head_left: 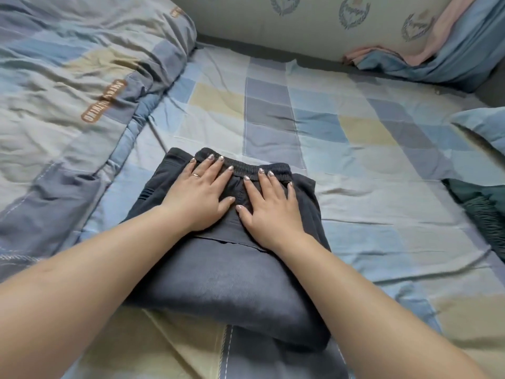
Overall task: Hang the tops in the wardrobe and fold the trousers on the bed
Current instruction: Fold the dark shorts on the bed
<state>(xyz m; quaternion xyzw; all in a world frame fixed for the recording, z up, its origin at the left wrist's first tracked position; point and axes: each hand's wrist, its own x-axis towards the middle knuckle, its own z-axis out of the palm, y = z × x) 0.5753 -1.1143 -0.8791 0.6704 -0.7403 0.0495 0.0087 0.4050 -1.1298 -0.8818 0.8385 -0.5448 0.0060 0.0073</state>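
Dark grey trousers (226,285) lie folded into a thick bundle on the checked bed sheet (355,149), with the elastic waistband at the far end. My left hand (202,192) presses flat on the top layer near the waistband, fingers straight and spread. Beside it my right hand (270,206) presses flat too, its fingertips reaching the waistband. The thumbs lie almost touching over the middle of the bundle.
A crumpled checked duvet (71,86) fills the left side. A padded headboard (300,26) runs along the back, with pink and blue bedding (437,58) at the back right. A dark green garment (481,212) and a pillow corner (483,127) lie at the right edge.
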